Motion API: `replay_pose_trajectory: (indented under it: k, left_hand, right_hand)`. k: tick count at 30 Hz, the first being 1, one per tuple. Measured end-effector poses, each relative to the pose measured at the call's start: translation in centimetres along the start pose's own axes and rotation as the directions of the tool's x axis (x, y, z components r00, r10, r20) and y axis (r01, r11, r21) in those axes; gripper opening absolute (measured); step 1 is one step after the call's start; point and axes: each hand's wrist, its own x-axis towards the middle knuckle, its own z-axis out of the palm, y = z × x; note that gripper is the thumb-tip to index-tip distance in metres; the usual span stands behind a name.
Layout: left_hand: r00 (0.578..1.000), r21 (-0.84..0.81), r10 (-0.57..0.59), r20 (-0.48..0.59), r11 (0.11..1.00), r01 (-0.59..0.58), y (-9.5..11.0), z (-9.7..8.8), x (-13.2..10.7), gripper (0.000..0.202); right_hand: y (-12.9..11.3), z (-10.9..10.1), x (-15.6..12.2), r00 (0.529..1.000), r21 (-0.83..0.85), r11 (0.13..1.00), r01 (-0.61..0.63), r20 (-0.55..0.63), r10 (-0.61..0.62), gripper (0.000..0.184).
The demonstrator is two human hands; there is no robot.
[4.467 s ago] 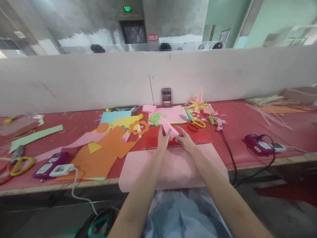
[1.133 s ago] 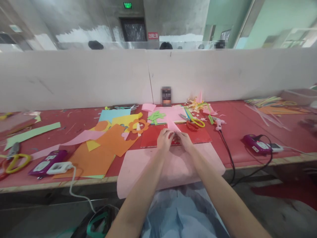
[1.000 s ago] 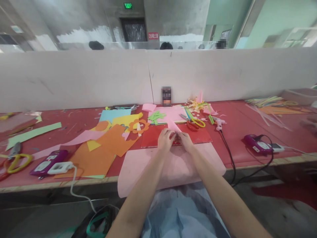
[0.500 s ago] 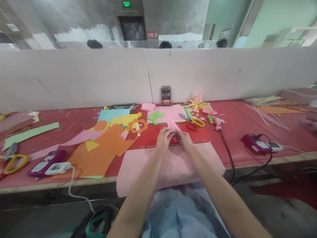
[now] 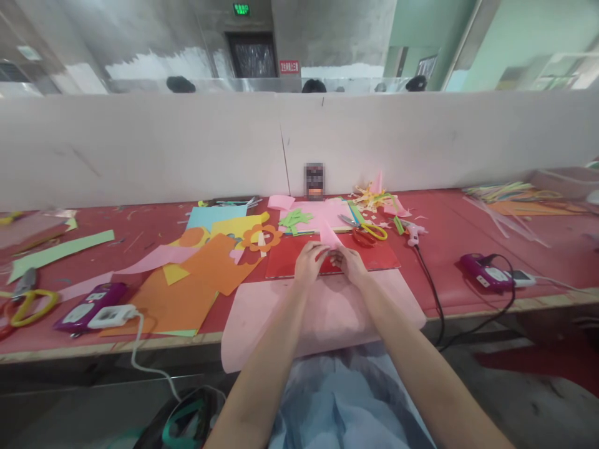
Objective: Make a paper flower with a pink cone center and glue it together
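Your left hand [image 5: 309, 267] and right hand [image 5: 352, 265] meet fingertip to fingertip, both pinched on a small folded pink paper [image 5: 330, 237] that is pressed against the red sheet [image 5: 384, 257]. It looks light, thin and easily creased, so grip it along the fold. A large pink sheet [image 5: 327, 315] lies under your wrists, with scissors [image 5: 370, 232] just beyond.

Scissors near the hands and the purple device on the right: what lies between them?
Head view shows a small glue gun and its black cord there.
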Motion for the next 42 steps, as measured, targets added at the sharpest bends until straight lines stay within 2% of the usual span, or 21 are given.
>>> replay_pose_trajectory:
  k: [6, 12, 19, 24, 36, 42]
  left_hand:
    - [0.999, 0.07, 0.026, 0.032, 0.997, -0.028, -0.08, 0.1, -0.08, 0.017]
    - [0.996, 0.174, 0.062, 0.06, 0.982, -0.072, 0.01, 0.02, 0.04, 0.015]
    - [0.995, 0.229, 0.064, 0.078, 0.97, -0.08, 0.15, 0.08, 0.04, 0.01]
    - [0.996, 0.207, 0.074, 0.056, 0.975, -0.084, 0.19, 0.08, 0.01, 0.011]
    - [0.999, 0.06, 0.002, -0.036, 0.998, 0.0, 0.47, -0.08, 0.06, 0.009]
    - [0.995, 0.058, -0.04, -0.089, 0.997, 0.045, 0.41, -0.17, 0.24, 0.007]
  right_hand:
    - [0.14, 0.06, 0.05, 1.0, 0.002, 1.0, 0.018, -0.003, -0.018, 0.025]
    - [0.17, 0.02, 0.03, 1.0, -0.073, 0.997, -0.006, -0.007, 0.006, 0.026]
    - [0.22, 0.06, -0.09, 1.0, -0.095, 0.996, 0.003, 0.027, -0.001, 0.029]
    - [0.44, -0.11, -0.01, 0.998, -0.072, 0.997, 0.015, 0.054, -0.011, 0.029]
    - [0.79, -0.44, 0.16, 0.995, -0.158, 0.987, 0.032, 0.099, -0.016, 0.031]
    - [0.96, -0.53, 0.27, 0.995, -0.182, 0.983, 0.033, 0.103, -0.015, 0.033]
